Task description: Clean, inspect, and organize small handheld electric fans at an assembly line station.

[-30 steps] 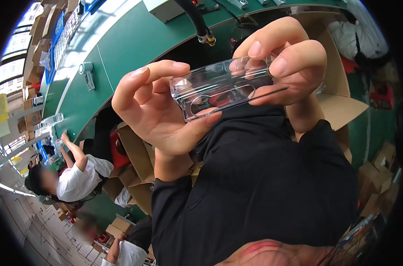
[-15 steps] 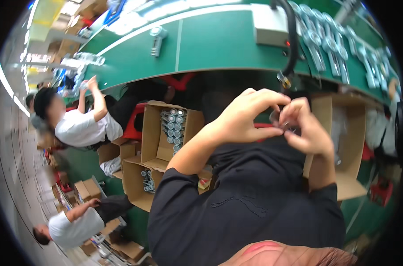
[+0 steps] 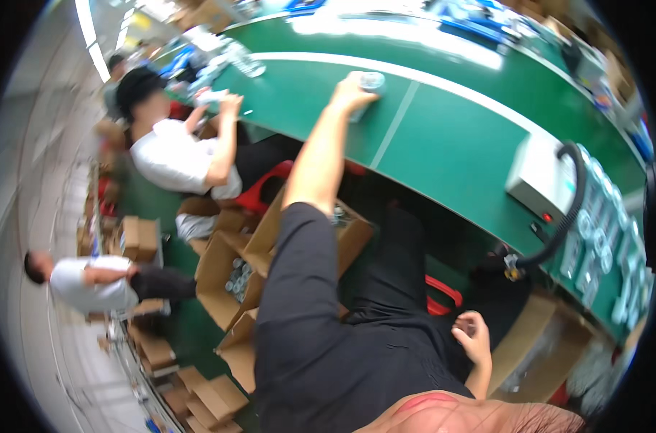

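My left hand reaches out over the green table and is closed around a pale grey part with a round head and a short handle. The hand covers most of the handle; whether the part still touches the table I cannot tell. My right hand is low over my lap on the right, its fingers curled around something small and dark that is mostly hidden.
Similar long-handled grey parts lie on the table at right, beside a white box and a black hose. Cardboard boxes with more parts stand at left, another carton at right. A co-worker sits at left; another person stands behind.
My hands have parted. The left went forward and left to the grey part on the table and took hold of it; the right dropped toward my lap. The whole view has turned left.
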Demonstrator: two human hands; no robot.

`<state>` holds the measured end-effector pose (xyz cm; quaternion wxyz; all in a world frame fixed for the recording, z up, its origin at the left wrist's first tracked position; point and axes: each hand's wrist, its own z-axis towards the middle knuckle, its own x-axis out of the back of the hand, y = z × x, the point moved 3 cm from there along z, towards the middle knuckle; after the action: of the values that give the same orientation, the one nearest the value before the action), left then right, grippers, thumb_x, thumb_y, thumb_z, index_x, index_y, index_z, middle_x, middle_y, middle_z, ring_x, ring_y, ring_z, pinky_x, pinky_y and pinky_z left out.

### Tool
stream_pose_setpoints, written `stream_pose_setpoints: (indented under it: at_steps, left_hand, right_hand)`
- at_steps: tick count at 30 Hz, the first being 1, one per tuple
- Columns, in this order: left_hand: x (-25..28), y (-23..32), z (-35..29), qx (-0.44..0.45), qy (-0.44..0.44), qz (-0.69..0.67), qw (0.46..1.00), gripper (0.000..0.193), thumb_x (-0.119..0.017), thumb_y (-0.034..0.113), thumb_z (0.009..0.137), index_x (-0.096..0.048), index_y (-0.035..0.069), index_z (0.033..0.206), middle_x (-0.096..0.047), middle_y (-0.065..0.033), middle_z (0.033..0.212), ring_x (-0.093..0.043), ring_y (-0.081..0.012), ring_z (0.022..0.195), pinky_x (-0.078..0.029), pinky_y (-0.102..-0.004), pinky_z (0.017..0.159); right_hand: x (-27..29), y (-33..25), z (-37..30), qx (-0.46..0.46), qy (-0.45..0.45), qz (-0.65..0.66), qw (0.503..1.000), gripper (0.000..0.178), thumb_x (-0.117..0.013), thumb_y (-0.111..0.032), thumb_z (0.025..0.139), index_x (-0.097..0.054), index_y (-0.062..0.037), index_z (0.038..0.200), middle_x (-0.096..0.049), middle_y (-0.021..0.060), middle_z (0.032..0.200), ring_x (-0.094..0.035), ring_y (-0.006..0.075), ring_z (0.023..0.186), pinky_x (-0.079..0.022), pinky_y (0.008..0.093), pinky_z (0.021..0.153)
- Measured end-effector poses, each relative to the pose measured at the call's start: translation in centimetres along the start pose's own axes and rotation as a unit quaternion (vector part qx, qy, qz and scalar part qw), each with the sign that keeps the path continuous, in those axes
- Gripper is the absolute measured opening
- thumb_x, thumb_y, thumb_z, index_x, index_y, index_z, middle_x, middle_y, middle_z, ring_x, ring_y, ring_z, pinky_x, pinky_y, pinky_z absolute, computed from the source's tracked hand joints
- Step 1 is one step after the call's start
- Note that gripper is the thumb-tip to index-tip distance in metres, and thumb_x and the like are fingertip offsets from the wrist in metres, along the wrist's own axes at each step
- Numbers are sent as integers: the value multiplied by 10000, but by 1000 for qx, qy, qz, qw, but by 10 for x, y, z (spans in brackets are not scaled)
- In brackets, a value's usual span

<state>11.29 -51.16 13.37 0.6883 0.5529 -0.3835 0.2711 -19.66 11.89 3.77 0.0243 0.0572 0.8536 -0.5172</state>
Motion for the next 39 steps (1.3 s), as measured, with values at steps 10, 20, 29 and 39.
stream_pose_setpoints:
  at_steps: [10, 20, 29, 39]
  left_hand:
    - [-66, 90, -203, 77, -291, -901, 312, 538, -662, 183, 815, -519, 59, 1319, -616, -165, 1109, -600, -251, 795, -536, -339, 663]
    - [-141, 117, -470, 239, -311, -845, 365, 393, -536, 338, 991, -563, 123, 1318, -646, -138, 1124, -472, -202, 603, -367, -296, 504]
    - [-158, 120, -461, 279, -309, -874, 249, 416, -520, 344, 1027, -512, 178, 1408, -513, -227, 1463, -679, -376, 973, -562, -388, 635]
    - [-253, 173, -424, 187, -319, -605, 706, 543, -692, 251, 950, -458, 145, 1429, -583, -117, 1266, -654, -244, 930, -544, -318, 709]
  right_hand:
    - [41, 28, 127, -15, 44, 633, 773, 358, -610, -111, 968, -575, -65, 1321, -713, 85, 981, -706, 200, 867, -585, 295, 786]
    - [-87, -43, 207, -49, -108, 639, 760, 274, -591, -217, 993, -636, 1, 1153, -690, 140, 987, -668, 232, 851, -551, 341, 783]
    - [-19, 51, 192, -25, 90, 673, 734, 324, -589, -223, 979, -602, 33, 1178, -665, 193, 1107, -661, 294, 890, -541, 370, 774]
    - [81, -1, 119, 80, 167, 713, 677, 229, -590, -149, 898, -657, 40, 1009, -712, 195, 990, -717, 311, 915, -595, 365, 776]
